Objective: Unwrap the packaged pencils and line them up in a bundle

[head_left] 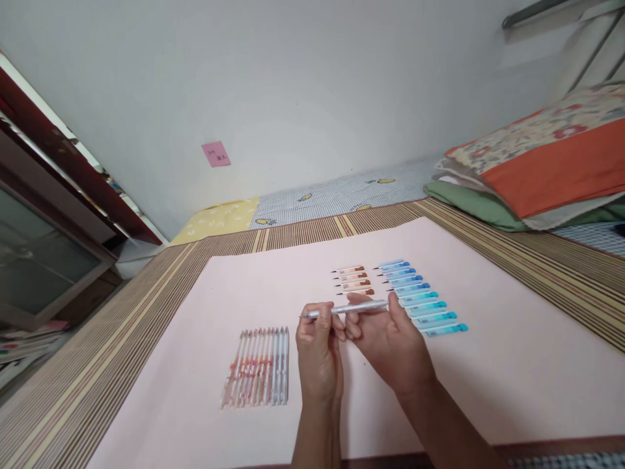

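Note:
Both my hands hold one clear pen [347,309] level above a pale pink sheet [195,306]. My left hand [318,355] pinches it near the metal tip, fingers curled. My right hand [390,342] grips the barrel's other half, fingers closed round it. Just beyond the pen lie a short row of brown-capped pens [352,279] and a longer slanting row of blue-capped pens [420,296]. To the left of my hands lies a tight row of several clear pen barrels [258,366].
The pink sheet lies on a striped woven mat [78,365] over a bed. Folded quilts and an orange pillow [547,163] are stacked at the right. A pink note [215,154] sticks to the white wall. A dark cabinet [43,241] stands at the left.

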`<state>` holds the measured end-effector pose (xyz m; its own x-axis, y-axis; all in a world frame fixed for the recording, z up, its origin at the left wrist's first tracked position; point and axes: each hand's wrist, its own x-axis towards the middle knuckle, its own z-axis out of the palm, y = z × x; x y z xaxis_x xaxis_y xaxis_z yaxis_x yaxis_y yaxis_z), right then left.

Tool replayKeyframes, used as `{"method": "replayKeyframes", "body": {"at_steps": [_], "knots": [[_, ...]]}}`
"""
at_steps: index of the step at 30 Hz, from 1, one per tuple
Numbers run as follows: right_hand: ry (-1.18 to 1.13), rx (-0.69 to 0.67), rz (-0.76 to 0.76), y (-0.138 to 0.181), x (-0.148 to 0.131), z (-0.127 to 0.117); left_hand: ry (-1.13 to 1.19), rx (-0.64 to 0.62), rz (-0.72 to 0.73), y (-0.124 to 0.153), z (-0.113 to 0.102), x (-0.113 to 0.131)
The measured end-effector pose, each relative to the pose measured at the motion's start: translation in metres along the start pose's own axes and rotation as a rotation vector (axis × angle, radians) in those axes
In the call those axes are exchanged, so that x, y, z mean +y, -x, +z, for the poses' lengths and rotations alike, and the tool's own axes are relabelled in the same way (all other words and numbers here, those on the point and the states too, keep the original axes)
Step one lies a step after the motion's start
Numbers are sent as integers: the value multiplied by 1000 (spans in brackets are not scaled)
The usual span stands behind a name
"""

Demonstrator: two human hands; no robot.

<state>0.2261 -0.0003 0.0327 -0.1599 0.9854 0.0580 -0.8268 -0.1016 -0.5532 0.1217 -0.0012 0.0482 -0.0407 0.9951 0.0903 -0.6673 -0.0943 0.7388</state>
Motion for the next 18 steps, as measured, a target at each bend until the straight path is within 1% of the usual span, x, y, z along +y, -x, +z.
{"method": "replayKeyframes", "body": {"at_steps": [6,13,18], "knots": [[-56,-39,15,3,0,1,0,-2,3,5,6,0],[13,-32,30,3,3,0,19,51,-5,0,1,2],[25,-77,8,2,4,3,18,59,5,-1,2,4]]}}
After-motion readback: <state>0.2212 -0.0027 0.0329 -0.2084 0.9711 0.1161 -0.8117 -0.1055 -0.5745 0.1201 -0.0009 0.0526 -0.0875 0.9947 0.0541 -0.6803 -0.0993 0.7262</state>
